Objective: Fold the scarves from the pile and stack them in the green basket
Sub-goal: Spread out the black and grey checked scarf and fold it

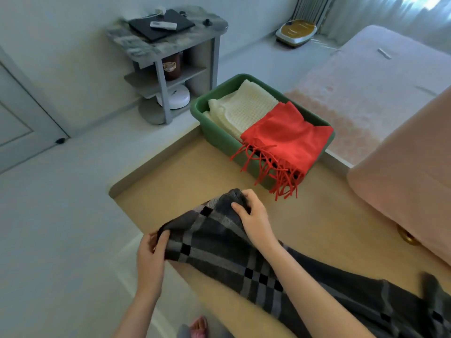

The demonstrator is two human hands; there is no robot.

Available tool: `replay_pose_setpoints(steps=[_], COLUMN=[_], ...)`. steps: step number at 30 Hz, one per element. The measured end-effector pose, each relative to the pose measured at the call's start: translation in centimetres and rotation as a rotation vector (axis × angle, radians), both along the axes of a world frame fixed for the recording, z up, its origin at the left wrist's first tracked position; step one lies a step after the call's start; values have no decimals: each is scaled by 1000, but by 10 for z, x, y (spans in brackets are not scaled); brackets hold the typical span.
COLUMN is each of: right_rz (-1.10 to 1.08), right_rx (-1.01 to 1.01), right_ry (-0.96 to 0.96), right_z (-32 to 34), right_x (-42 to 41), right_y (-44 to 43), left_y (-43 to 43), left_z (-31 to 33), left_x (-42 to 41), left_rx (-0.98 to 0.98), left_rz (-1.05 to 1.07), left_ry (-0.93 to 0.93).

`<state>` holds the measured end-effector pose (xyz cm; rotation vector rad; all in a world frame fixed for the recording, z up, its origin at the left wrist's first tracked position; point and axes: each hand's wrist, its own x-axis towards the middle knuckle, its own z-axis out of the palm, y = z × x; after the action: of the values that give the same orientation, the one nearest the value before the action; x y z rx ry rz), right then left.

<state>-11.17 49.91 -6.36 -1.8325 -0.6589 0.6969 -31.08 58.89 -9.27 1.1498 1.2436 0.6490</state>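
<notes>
A dark grey checked scarf [219,245] stretches across the tan table [185,176] from its front left corner toward the lower right. My left hand [151,252] pinches the scarf's near left corner. My right hand [253,218] grips the far corner of the same end. Behind them stands the green basket [207,123], holding a folded cream knitted scarf [241,106] and a folded red scarf [288,137] whose fringe hangs over the basket's front rim.
A pink cushioned piece [405,181] borders the table on the right. A bed with a pale pink cover [366,76] lies behind it. A grey side table [168,42] with a laptop and a remote stands on the floor at the back left.
</notes>
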Motion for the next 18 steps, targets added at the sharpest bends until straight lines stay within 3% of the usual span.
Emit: replay_pose_setpoints(steps=[3,8,11,13,18], right_rz=[-93,4,-22,-38,-96], right_rx=[-59,-390,-428,-437,-430], right_ry=[-193,-276,-317,-357,-505], right_z=[-12,-45,-54,-54,-43], right_x=[6,9,12,16,27], right_y=[21,44,49,53,71], left_y=[24,35,30,27,38], left_z=[4,-22,-32,-33,-15], left_x=[4,5,-6,-11,-10], left_rx=[109,-134,-131,-76,97], left_rz=[-105,-441,-652,-641,-255], left_ry=[56,306,362,336,216])
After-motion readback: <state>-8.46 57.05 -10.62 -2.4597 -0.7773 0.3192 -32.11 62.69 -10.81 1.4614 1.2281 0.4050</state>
